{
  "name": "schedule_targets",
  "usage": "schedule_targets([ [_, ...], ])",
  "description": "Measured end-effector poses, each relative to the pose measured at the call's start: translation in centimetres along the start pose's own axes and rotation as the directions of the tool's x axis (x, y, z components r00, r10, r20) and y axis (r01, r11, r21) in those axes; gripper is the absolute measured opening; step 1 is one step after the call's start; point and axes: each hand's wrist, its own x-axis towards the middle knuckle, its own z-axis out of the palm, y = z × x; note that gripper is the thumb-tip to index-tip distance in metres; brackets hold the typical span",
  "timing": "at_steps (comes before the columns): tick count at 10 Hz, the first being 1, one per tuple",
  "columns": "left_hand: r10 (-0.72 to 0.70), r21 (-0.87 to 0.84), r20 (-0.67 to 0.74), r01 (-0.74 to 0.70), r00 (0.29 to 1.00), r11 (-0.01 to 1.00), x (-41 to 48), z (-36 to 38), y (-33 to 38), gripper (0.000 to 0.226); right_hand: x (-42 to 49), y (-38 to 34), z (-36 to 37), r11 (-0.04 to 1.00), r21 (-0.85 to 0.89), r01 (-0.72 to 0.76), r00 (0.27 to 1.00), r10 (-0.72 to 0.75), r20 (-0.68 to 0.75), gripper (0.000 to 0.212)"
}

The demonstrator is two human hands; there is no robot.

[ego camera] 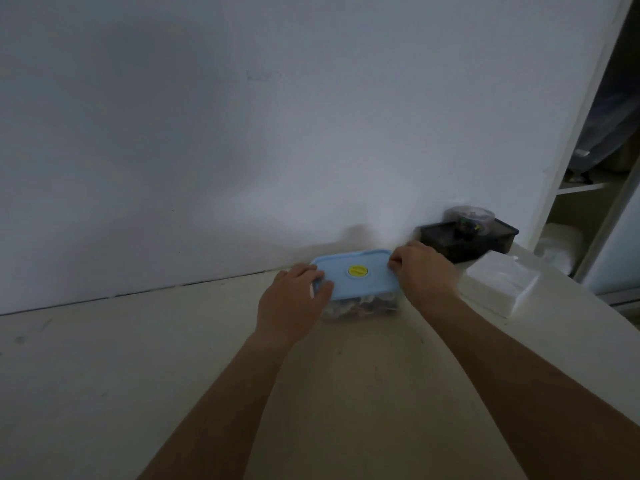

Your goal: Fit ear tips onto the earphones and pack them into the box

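Both forearms reach up from the bottom of the frame to a clear box (360, 304) at centre right, capped by a blue lid (356, 277). The left hand (294, 299) curls its fingers over the lid's left end; the right hand (422, 271) pinches its right edge. The table (121, 375) lies bare at lower left, while a black tray (467, 242) and a white packet (498, 285) crowd the right.

Dim, underexposed frame with a bluish-grey cast. Brightest patch sits on the plain white wall (277, 133) near centre-right; soft shadow on it just behind the pale-blue plastic box lid (356, 277). Overall soft, noisy, low contrast. Wide-angle bend tilts the white shelf frame (571, 168) at right. No glare.
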Motion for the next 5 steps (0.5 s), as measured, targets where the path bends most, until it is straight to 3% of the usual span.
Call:
schedule_targets([
  [2, -0.037, 0.065, 0.040, 0.034, 0.999, 0.997, 3.1, 1.1, 0.0, 0.040, 2.0, -0.5, 0.8, 0.985, -0.168, 0.052, 0.999, -0.052, 0.004, 0.029],
  [3, -0.059, 0.108, 0.082, 0.050, 0.995, 0.993, 4.1, 1.4, 0.2, 0.040, 1.7, -0.2, 1.4, 0.983, -0.151, 0.101, 0.995, -0.100, 0.011, 0.033],
  [4, -0.104, 0.154, 0.166, 0.079, 0.980, 0.985, 5.1, 1.1, 0.7, 0.041, 1.9, 0.3, 0.9, 0.947, -0.211, 0.243, 0.960, -0.204, 0.193, 0.025],
  [5, -0.133, 0.168, 0.292, 0.087, 0.947, 0.982, 5.5, 0.4, 1.1, 0.051, 1.6, 0.2, -0.5, 0.927, -0.232, 0.294, 0.911, -0.199, 0.360, 0.041],
])
